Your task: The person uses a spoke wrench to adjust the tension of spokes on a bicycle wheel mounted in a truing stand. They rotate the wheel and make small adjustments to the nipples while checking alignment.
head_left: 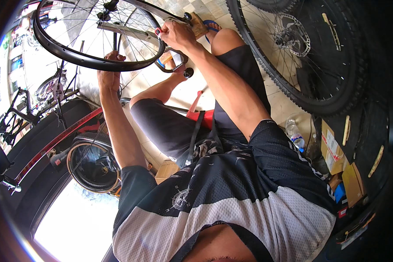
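Tiled workshop floor; left hand (109,72) grips bare rim (74,59), right hand (177,35) closed on spoke tool (158,31): truing, next turn needs small, steady torque.

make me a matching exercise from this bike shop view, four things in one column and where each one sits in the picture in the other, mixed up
Things:
1. bare rim with spokes
2. knobby-tyred wheel with disc rotor
3. clear plastic bottle
4. left hand

Places:
A. far right, upper part of the picture
B. gripping the lower edge of the bare rim
C. on the floor beside the person's right arm, next to cardboard boxes
D. top left, held up in front of the person

The right hand grips a tool at the rim's right side.

Pairs: 1-D, 2-A, 3-C, 4-B
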`<state>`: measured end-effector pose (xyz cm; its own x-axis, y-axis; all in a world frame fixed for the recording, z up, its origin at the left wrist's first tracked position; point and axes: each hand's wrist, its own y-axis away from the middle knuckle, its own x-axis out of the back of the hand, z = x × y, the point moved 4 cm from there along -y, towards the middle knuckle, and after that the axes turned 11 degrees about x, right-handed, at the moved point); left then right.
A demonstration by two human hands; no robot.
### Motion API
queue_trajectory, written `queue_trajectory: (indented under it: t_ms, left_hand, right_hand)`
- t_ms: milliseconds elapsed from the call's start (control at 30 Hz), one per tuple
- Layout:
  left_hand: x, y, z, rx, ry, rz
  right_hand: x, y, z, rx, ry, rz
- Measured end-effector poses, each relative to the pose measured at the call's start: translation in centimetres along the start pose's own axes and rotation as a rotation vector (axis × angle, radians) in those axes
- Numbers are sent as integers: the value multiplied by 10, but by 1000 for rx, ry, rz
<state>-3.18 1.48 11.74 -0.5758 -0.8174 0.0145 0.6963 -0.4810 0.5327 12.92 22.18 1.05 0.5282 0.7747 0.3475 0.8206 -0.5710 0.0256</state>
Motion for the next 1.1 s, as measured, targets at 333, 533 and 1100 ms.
queue_trajectory:
  t_ms: [333,533,1100]
  left_hand:
    - [-11,-23,-62,160,-55,28]
    - [-13,-58,-103,196,-78,8]
    - [-9,-73,-124,174,-114,77]
  right_hand:
    - [-9,-1,3,24,-34,-10]
    - [-23,-6,10,33,-40,-39]
    - [-83,-19,27,-30,-97,-281]
